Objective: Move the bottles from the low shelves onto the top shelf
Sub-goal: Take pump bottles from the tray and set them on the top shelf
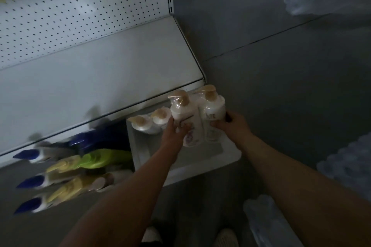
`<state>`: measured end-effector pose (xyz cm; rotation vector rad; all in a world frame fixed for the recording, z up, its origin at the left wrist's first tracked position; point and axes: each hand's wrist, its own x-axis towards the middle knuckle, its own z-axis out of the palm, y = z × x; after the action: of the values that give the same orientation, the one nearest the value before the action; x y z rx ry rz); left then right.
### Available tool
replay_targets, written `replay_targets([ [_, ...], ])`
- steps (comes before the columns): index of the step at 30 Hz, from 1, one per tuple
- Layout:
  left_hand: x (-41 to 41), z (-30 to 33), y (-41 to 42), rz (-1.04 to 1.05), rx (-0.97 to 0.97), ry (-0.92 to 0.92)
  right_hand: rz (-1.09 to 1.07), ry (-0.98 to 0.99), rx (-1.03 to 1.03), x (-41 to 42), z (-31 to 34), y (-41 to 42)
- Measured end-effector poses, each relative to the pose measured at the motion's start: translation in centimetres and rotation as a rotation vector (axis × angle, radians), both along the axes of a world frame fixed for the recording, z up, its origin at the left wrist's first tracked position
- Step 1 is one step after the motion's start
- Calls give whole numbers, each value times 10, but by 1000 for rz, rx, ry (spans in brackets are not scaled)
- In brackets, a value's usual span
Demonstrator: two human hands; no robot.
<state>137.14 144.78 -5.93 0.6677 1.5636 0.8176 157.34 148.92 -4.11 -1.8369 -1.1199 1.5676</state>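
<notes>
Mid-task. Left hand (176,132) and right hand (226,124) each grip side of shrink-wrapped twin pump bottles (197,114), held in air just below front edge of top shelf (96,78). Top shelf bare where visible, so nothing placed there yet. Left to move: two more pump bottles (149,121) on low shelf (200,163), plus blue, green, yellow bottles (66,168) lower left.

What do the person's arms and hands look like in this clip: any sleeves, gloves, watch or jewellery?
Both forearms are bare right down to the bottom edge of the picture, so no sleeves show. The left hand and the right hand have no gloves, and no watch, bracelet or ring can be made out, though the picture is dim and a little blurred. Light-coloured shoes show on the floor below.
</notes>
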Motion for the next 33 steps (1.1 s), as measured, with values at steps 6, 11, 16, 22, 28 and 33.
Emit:
replay_targets([
  [6, 0, 100, -18, 39, -23, -5, 7, 31, -47, -4, 108, -15],
  [11, -1, 210, -38, 86, -13, 11, 32, 65, -40, -5, 220, -28],
  [16, -8, 316, -53, 148, -58, 54, 102, 65, -35, -10, 335, -41],
  [22, -21, 464, -61, 204, 34, 171, 114, -52, 103, -31, 469, -49],
  [28, -45, 571, -66, 263, 181, 96, 113, -32, 189, -60, 578, -41],
  [33, -71, 642, -64, 336, 326, 53, 177, -11, 297, -90, 650, -33],
])
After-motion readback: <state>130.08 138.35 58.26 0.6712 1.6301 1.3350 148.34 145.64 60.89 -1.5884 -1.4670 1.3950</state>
